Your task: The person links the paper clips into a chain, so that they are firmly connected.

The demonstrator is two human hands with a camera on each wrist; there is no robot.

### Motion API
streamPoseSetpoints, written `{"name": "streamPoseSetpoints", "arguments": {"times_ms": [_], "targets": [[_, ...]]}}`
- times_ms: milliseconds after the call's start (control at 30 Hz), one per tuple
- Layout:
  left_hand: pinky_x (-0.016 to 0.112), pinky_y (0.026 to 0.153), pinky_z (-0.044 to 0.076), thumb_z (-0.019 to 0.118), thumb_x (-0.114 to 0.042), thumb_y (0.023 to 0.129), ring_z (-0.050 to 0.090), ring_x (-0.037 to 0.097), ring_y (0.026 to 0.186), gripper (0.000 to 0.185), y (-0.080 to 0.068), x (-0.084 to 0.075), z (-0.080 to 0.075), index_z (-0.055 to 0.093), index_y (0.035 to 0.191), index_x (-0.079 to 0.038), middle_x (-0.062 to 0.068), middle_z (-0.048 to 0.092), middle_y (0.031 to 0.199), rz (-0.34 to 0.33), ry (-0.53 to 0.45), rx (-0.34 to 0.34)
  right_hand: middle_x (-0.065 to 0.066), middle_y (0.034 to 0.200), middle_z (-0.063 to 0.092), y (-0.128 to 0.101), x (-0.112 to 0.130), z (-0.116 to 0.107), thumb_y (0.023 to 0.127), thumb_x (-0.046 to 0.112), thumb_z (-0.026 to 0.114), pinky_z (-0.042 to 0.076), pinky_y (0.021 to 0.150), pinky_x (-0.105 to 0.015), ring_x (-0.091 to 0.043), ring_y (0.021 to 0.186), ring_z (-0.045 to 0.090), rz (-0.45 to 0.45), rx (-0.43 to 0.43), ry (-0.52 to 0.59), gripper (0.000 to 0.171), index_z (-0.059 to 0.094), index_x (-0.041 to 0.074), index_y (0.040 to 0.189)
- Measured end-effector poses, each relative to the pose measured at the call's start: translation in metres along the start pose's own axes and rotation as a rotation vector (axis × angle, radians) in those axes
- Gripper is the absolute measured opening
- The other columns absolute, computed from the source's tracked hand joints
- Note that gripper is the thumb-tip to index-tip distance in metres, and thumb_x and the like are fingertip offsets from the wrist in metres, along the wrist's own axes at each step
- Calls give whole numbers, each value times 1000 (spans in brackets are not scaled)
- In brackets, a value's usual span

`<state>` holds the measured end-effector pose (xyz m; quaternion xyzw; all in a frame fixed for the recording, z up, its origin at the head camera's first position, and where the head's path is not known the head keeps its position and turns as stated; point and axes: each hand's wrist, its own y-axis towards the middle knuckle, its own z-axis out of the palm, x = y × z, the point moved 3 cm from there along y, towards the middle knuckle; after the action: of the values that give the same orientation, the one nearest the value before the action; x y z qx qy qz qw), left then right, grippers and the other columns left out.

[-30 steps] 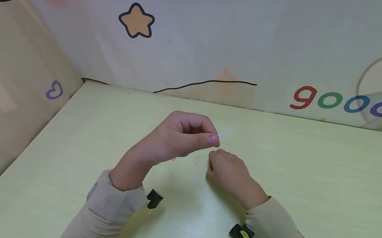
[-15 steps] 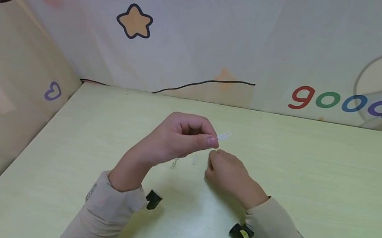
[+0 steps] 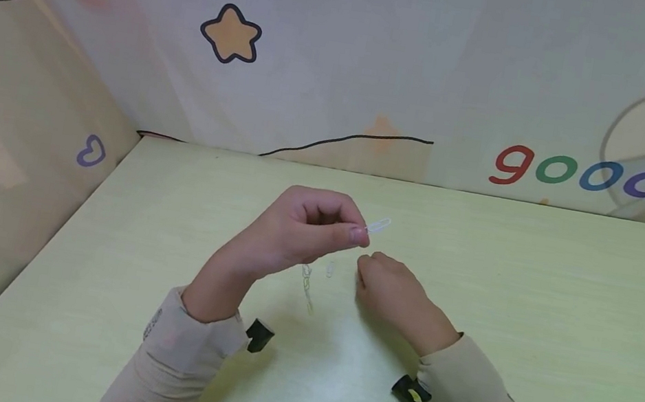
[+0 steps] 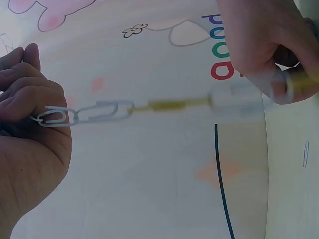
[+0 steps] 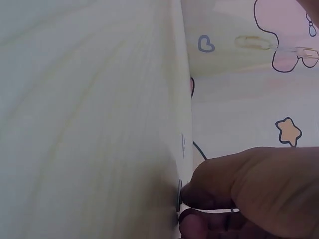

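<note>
My left hand (image 3: 318,228) is raised over the table, thumb and forefinger pinching a white paper clip (image 3: 379,225) that sticks out past the fingertips. From this hand hangs a chain of linked white and yellow paper clips (image 3: 306,285). In the left wrist view the chain (image 4: 102,110) runs from the curled fingers down across the right hand (image 4: 274,45), blurred at its lower end. My right hand (image 3: 393,288) is low at the table, fingers curled. The right wrist view has its thumb and finger pinching a dark-looking paper clip (image 5: 179,195) at the tabletop.
A loose white paper clip (image 3: 329,269) lies on the pale green table (image 3: 500,311) between the hands. A printed wall (image 3: 344,58) rises along the table's back edge. Black wrist cameras sit at both cuffs.
The chain has swung out from behind my left hand and now hangs lower and farther right. My right hand has shifted slightly right. The left hand stays almost still.
</note>
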<state>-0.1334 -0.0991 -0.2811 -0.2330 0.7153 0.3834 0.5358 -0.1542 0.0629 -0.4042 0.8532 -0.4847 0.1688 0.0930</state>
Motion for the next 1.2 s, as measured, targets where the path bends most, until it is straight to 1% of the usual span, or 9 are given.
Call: {"name": "streamPoseSetpoints", "arguments": {"times_ms": [167,233,333,400,467,700,900,1100,1200], "targets": [[27,48,20,64,-7,95,23,15,51,10,-1,-1,0,69,91,-1,2,33,59,-22,8,-18,-2,75,54,2,-8,0,92,-3,53,44,67,-33,-19,71,49,32,36,151,10,58,5,89],[27,48,20,64,-7,95,23,15,51,10,-2,-3,-1,69,91,1,2,32,59,-17,8,-21,-3,75,57,2,-13,-1,91,-3,51,45,67,-34,-18,69,52,64,79,260,16,62,4,100],[27,48,21,63,-6,95,24,15,51,11,-2,-4,-2,67,92,4,2,34,60,0,-1,-21,-4,75,63,1,-18,-3,92,-1,50,47,61,-33,-17,58,55,133,151,441,26,62,3,114],[26,48,20,62,-5,95,24,15,51,12,-2,-4,-2,67,93,6,2,35,61,6,-12,-20,-5,75,65,0,-19,-4,92,0,50,48,57,-33,-19,52,57,171,185,533,28,61,4,118],[26,48,20,62,-5,95,24,15,51,12,-2,-5,-1,67,93,6,2,35,61,7,-21,-19,-6,78,66,-1,-21,-5,93,1,51,50,57,-34,-20,51,59,192,206,578,28,61,4,119],[27,47,20,63,-6,95,23,16,51,10,-1,-1,-3,69,92,2,3,34,60,1,-23,-20,-9,73,60,-1,-24,-8,95,2,56,48,57,-34,-20,49,55,209,235,478,26,58,5,121],[27,47,21,63,-8,95,25,16,51,11,-1,-1,-2,69,93,1,3,35,61,-1,-3,-21,-6,63,53,0,-25,-6,95,6,62,44,56,-33,-17,47,49,171,238,407,27,56,5,121],[27,49,22,62,-7,95,26,15,53,11,0,0,0,69,92,2,3,36,62,2,0,-6,-3,74,55,2,-20,-3,90,4,62,44,68,-35,-19,71,52,98,186,274,24,57,3,114],[27,49,23,63,-7,95,26,16,53,11,0,2,0,69,92,0,3,35,62,-2,9,-9,-4,81,58,2,-16,-3,89,2,61,45,73,-37,-22,79,53,90,186,244,20,57,3,108]]}}
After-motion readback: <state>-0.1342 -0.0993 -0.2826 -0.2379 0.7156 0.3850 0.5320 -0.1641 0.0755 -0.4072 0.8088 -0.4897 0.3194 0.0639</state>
